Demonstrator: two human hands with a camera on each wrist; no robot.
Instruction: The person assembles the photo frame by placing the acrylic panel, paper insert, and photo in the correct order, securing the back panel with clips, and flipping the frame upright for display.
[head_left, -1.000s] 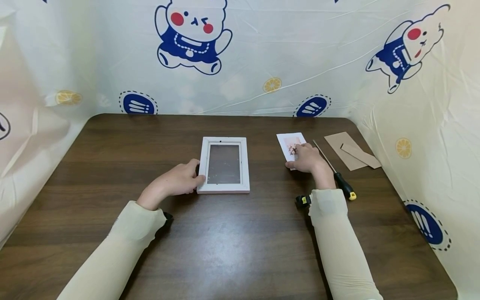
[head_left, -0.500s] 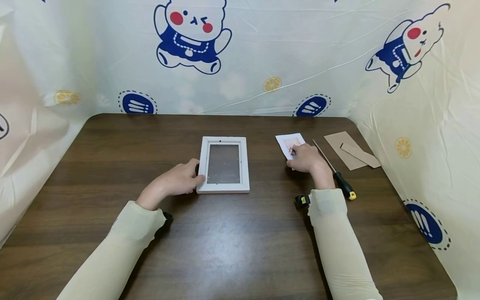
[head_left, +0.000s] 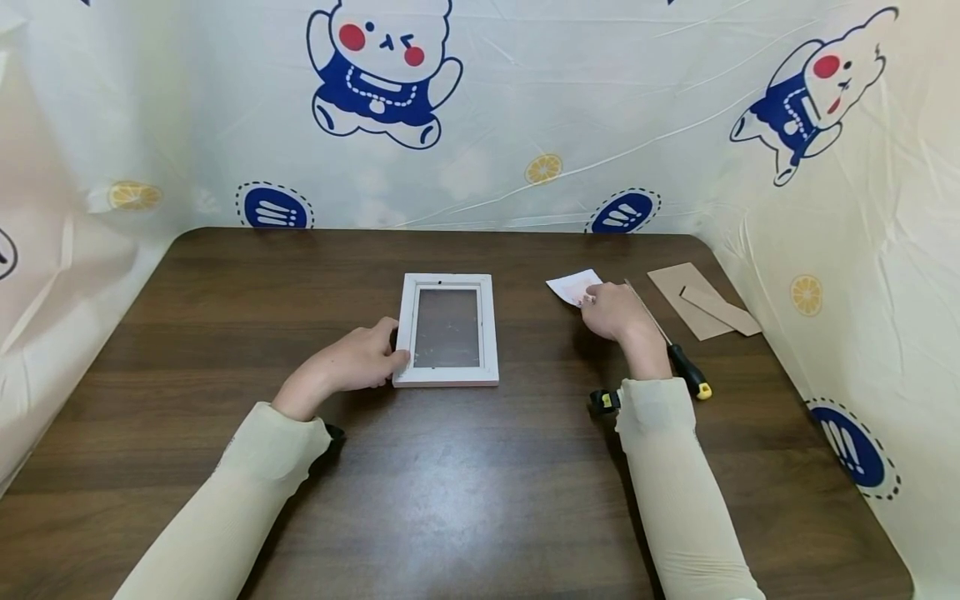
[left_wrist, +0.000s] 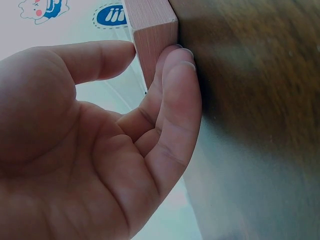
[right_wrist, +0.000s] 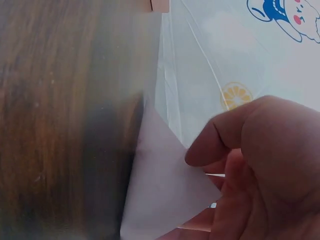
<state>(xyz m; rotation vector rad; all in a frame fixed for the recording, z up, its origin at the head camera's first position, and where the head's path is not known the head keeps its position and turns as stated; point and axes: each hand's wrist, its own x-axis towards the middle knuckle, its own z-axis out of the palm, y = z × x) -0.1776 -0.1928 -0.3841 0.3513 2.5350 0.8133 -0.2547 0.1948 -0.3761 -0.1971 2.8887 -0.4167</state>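
Observation:
A white picture frame [head_left: 488, 329] lies on the brown table with a dusty-looking pane in its middle. At its lower left corner my left hand [head_left: 363, 357] grips the side bar. The left wrist view shows the thumb on one face of the bar [left_wrist: 154, 37], and the fingertips on the opposite face, beside the tabletop. Farther right, my right hand [head_left: 617, 315] pinches the near edge of a small white photo card [head_left: 572, 285] with a pink print. That card bends, its near edge raised, and its pale underside [right_wrist: 167, 185] fills part of the right wrist view.
Just right of the right hand lies a screwdriver [head_left: 686, 371] with a black and yellow handle. Beyond it are a brown backing board [head_left: 678, 292] and a narrow brown strip [head_left: 723, 311] lying across it. A patterned sheet [head_left: 510, 108] hangs behind the table [head_left: 450, 483].
The right hand has curled its fingers on the photo card and raised its near edge, so the card now bends and less of its print shows. The left hand and frame stay put.

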